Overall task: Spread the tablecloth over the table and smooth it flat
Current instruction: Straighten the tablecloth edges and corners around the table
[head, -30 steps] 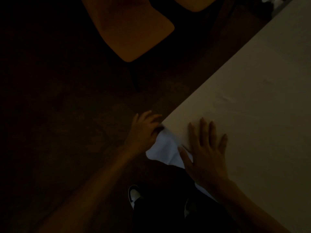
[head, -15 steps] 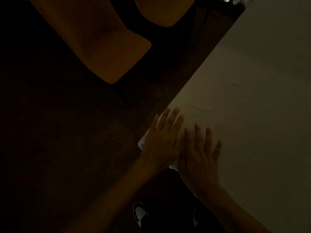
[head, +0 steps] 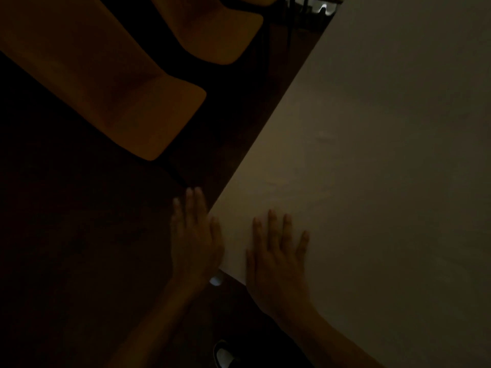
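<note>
Hands: two, both bare, both with fingers spread and gripping nothing.
Right hand [head: 279, 261]: lies palm down and flat on the tablecloth [head: 372, 168], just inside the near corner, fingers extended over the cloth.
Left hand [head: 195, 243]: flat and unclenched at the cloth's left edge beside the corner, just left of the right hand with a strip of cloth between them; its thumb side meets the edge, the other fingers reach past it over the dark floor. Whether it presses the hanging side cannot be told in this dim light.
Tablecloth: one, pale and plain, covering the whole visible table top ahead and to the right of both hands.
Surface: mostly flat; faint, shallow ripples show ahead of the right hand's fingertips and further up the cloth.
Corner: a small bright bit of cloth [head: 216, 280] peeps out below the table edge, between the two wrists.
Chairs: two orange seats, one [head: 127, 102] ahead and left of the left hand, the other [head: 212, 30] beyond it.
Shoe: one [head: 223, 354], below the hands.
</note>
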